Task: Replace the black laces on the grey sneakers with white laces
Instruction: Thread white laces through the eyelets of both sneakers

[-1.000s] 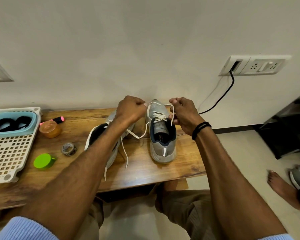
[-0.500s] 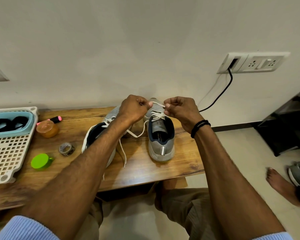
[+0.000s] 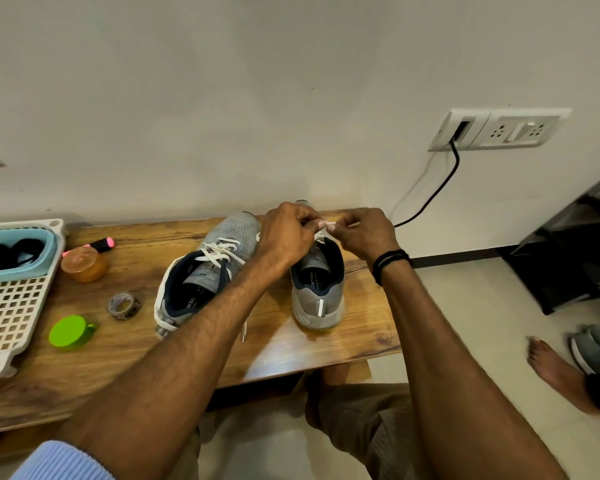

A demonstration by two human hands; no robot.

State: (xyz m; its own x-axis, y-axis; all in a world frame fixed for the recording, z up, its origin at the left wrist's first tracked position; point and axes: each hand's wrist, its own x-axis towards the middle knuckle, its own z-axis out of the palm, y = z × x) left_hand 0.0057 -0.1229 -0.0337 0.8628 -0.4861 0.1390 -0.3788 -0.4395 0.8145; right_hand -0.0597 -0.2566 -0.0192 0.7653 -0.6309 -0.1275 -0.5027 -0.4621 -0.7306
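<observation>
Two grey sneakers stand on the wooden table [image 3: 125, 355], heels toward me. The left sneaker [image 3: 201, 271] carries a white lace [image 3: 219, 252] across its eyelets. Above the tongue of the right sneaker [image 3: 321, 289], my left hand [image 3: 286, 233] and my right hand [image 3: 362, 233] meet, each pinching a strand of that shoe's white lace [image 3: 326, 226]. The hands hide most of its lacing. Black laces [image 3: 7, 252] lie coiled in a light blue tub [image 3: 47, 258] at the far left.
A white perforated tray [image 3: 11, 306] holds the blue tub at the table's left end. Beside it lie an orange jar [image 3: 84, 265], a pink-tipped marker [image 3: 99, 244], a tape roll [image 3: 122, 305] and a green cap [image 3: 69, 332]. A black cable [image 3: 440, 188] hangs from the wall socket. A bare foot [image 3: 555, 368] rests on the floor, right.
My hands have drawn together over the right sneaker. The wide lace loop seen a second ago has closed to a short stretch between my fingertips. The trailing strand at my left hand no longer shows.
</observation>
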